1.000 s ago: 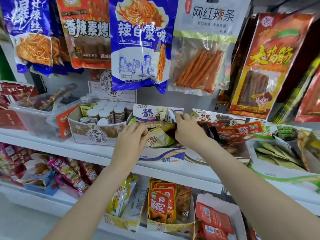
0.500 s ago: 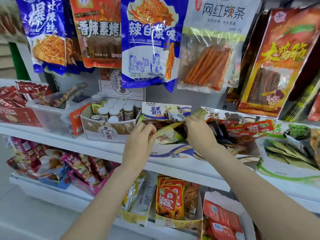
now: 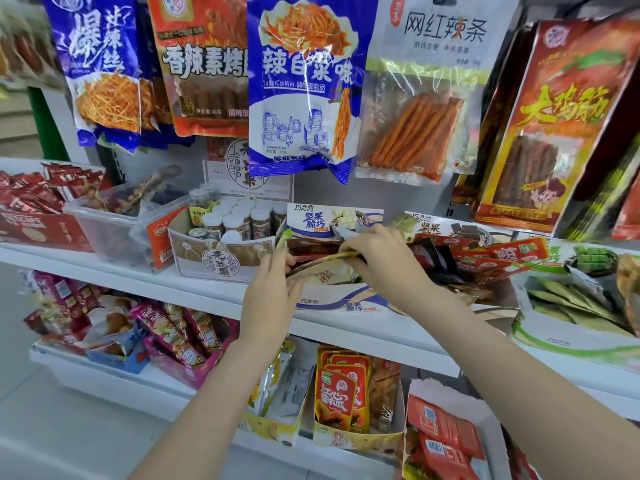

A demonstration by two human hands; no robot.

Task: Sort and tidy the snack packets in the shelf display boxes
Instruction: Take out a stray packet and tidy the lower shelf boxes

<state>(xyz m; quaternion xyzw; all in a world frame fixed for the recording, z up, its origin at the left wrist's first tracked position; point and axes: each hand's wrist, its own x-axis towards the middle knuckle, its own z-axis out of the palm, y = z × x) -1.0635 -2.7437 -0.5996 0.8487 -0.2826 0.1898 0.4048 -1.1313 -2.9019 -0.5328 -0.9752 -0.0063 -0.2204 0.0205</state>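
packets point(image 3: 322, 261) lie lengthwise between our hands in the blue-white box point(image 3: 346, 301), left hand point(image 3: 273, 289) pinching their left end, right hand point(image 3: 377, 258) gripping the right, equally near.

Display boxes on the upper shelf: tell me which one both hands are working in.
The white-and-blue display box, right of the jar box; the left hand and right hand hold a yellow packet over it.

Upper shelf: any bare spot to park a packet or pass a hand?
Only the white front lip of the upper shelf, bare before the clear plastic bin and the beige cardboard box of capped jars. The boxes stand close side by side. The white-and-blue display box is crowded: left hand and right hand hold packets there.
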